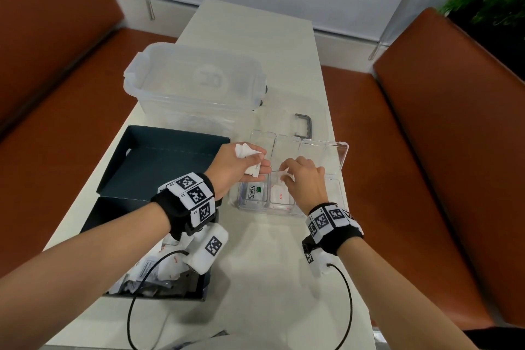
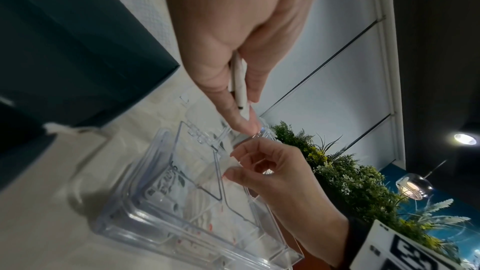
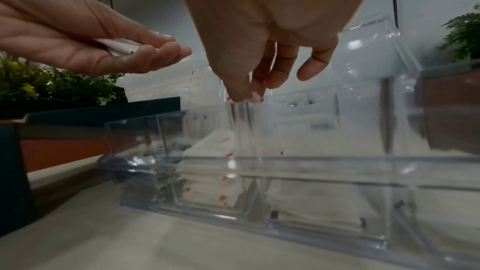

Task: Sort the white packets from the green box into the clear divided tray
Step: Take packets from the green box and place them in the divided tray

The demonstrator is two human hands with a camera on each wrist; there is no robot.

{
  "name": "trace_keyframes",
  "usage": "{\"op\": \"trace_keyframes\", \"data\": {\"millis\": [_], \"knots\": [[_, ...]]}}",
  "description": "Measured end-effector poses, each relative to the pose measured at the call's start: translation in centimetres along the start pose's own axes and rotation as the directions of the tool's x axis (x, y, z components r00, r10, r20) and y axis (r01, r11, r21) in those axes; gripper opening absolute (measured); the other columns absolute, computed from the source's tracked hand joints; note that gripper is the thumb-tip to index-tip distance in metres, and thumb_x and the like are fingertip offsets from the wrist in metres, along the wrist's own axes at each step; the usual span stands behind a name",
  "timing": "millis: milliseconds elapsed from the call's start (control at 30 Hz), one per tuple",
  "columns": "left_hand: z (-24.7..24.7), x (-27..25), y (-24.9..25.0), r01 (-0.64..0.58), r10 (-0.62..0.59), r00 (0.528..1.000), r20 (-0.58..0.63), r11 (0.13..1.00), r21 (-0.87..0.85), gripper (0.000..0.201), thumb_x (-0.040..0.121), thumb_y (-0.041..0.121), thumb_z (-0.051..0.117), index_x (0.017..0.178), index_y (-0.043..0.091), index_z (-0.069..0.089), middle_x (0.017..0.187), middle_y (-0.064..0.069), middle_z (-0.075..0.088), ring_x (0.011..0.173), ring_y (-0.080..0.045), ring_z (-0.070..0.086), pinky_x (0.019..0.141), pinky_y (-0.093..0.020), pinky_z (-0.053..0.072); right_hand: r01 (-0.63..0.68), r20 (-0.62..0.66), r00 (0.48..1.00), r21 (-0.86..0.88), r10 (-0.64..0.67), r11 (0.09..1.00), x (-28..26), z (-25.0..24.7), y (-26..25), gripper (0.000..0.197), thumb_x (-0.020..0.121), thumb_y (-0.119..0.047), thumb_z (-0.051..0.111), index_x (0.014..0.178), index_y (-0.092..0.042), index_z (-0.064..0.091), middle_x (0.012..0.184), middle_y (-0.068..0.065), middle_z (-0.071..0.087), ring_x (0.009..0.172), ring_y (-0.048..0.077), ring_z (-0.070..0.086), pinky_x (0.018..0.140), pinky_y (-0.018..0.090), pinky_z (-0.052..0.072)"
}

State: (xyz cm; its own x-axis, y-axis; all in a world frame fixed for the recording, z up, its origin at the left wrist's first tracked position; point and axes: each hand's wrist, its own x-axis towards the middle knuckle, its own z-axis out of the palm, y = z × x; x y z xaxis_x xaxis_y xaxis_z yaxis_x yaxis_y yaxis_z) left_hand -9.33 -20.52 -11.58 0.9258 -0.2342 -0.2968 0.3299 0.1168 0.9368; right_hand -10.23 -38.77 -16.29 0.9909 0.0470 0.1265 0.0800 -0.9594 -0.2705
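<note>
Packets point(image 1: 246, 150) in hands (2) point(image 1: 233, 163)

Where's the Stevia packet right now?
Head view: the Stevia packet lies in the clear tray's near-left compartment, just below the left hand, beside the red-printed packets.

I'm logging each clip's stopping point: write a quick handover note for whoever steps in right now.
Left hand holds several packets over the tray's left edge.
Right hand pinches one packet above the middle near compartment.
Done: Stevia packet in the left near compartment, red-print packets in the middle one.
Left: place the held packets; more lie in the green box.
</note>
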Motion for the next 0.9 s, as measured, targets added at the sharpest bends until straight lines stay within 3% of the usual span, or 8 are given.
{"op": "trace_keyframes", "data": {"millis": [233, 367, 467, 600, 700, 800, 900], "knots": [[-0.1, 0.0, 0.0, 0.008, -0.008, 1.0, 0.006, 1.0, 0.002, 0.018, 0.092, 0.005, 0.062, 0.109, 0.0, 0.065, 0.099, -0.022, 0.071, 0.088, -0.027, 0.073, 0.07, -0.034, 0.061, 0.015, 0.019, 1.0, -0.067, -0.014, 0.998, -0.2, 0.0, 0.3, 0.013, 0.094, -0.014, 0.051, 0.101, -0.013, 0.062, 0.101, 0.004, 0.056, 0.094, 0.024, 0.051, 0.075, 0.031, 0.023], [-0.3, 0.1, 0.1, 0.006, -0.006, 1.0, 0.008, 1.0, 0.003, 0.016, 0.092, 0.006, 0.063, 0.107, 0.002, 0.066, 0.098, -0.021, 0.072, 0.087, -0.027, 0.073, 0.068, -0.033, 0.061, 0.086, -0.007, 0.996, -0.061, -0.086, 0.994, -0.1, -0.1, -0.1, 0.019, 0.091, -0.018, 0.054, 0.108, -0.022, 0.064, 0.101, 0.001, 0.057, 0.095, 0.021, 0.051, 0.077, 0.033, 0.025], [-0.2, 0.2, 0.1, 0.004, -0.004, 1.0, 0.009, 1.0, 0.003, 0.015, 0.091, 0.006, 0.064, 0.106, 0.003, 0.066, 0.097, -0.02, 0.072, 0.087, -0.026, 0.073, 0.066, -0.031, 0.06, 0.175, 0.044, 0.984, -0.127, -0.17, 0.976, 0.1, -0.1, -0.2, 0.025, 0.092, -0.016, 0.055, 0.109, -0.028, 0.069, 0.103, 0.001, 0.057, 0.095, 0.023, 0.051, 0.077, 0.033, 0.023], [-0.2, 0.0, 0.2, 0.013, -0.013, 1.0, -0.006, 1.0, -0.004, 0.015, 0.092, 0.009, 0.064, 0.105, 0.003, 0.067, 0.097, -0.02, 0.072, 0.086, -0.026, 0.073, 0.065, -0.031, 0.06, 0.174, 0.102, 0.982, -0.142, -0.16, 0.974, 0.1, 0.0, 0.1, 0.03, 0.095, -0.015, 0.052, 0.115, -0.031, 0.067, 0.105, -0.001, 0.055, 0.097, 0.021, 0.049, 0.077, 0.032, 0.022], [-0.2, -0.1, 0.5, 0.057, -0.058, 0.998, -0.006, 0.998, -0.029, 0.019, 0.093, 0.015, 0.062, 0.107, 0.003, 0.065, 0.101, -0.021, 0.071, 0.087, -0.026, 0.073, 0.065, -0.032, 0.06, 0.157, 0.078, 0.985, -0.049, -0.153, 0.986, 0.0, -0.4, 0.2, 0.031, 0.095, -0.011, 0.053, 0.114, -0.03, 0.068, 0.1, 0.0, 0.056, 0.095, 0.019, 0.051, 0.076, 0.031, 0.024], [-0.1, 0.0, 1.0, 0.186, -0.181, 0.982, 0.045, 0.969, -0.161, 0.03, 0.097, 0.022, 0.056, 0.117, 0.0, 0.06, 0.109, -0.023, 0.069, 0.095, -0.028, 0.071, 0.07, -0.035, 0.061, 0.127, -0.064, 0.991, 0.169, -0.117, 0.977, 0.1, -1.9, -0.4, 0.026, 0.092, -0.007, 0.056, 0.107, -0.021, 0.072, 0.092, 0.002, 0.058, 0.08, 0.015, 0.054, 0.078, 0.032, 0.038], [0.0, -0.1, 1.6, 0.319, -0.281, 0.947, 0.156, 0.885, -0.34, 0.041, 0.099, 0.026, 0.045, 0.128, -0.002, 0.05, 0.118, -0.027, 0.064, 0.109, -0.032, 0.065, 0.086, -0.044, 0.056, 0.129, -0.208, 0.977, 0.424, -0.043, 0.896, -0.1, -4.0, -1.8, 0.022, 0.089, -0.01, 0.061, 0.107, -0.017, 0.071, 0.084, -0.003, 0.057, 0.062, 0.006, 0.052, 0.067, 0.008, 0.04]]}}
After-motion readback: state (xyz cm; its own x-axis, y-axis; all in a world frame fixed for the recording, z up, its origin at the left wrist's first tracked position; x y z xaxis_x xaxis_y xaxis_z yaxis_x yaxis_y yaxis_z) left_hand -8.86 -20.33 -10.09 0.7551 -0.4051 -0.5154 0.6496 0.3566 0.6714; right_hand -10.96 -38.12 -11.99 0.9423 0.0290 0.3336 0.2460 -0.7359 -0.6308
